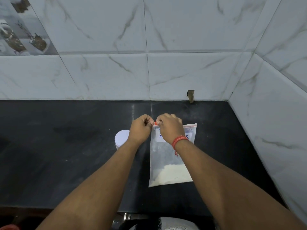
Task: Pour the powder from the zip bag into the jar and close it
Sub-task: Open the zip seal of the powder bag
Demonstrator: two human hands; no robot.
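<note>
A clear zip bag (167, 165) with a red zip strip and a handwritten label lies flat on the black counter (66, 155). White powder fills its near end. My left hand (140, 130) and my right hand (169, 127) both pinch the bag's top left corner at the zip, fingers curled, knuckles nearly touching. A red thread band sits on my right wrist. A jar with a white lid (122, 138) stands just left of the bag, partly hidden behind my left wrist.
Marble-patterned tiled walls (182, 72) close the counter at the back and on the right. A small notch in the tile (190, 95) shows at the back. Below the counter's near edge a metal object and a pale patterned object are partly visible.
</note>
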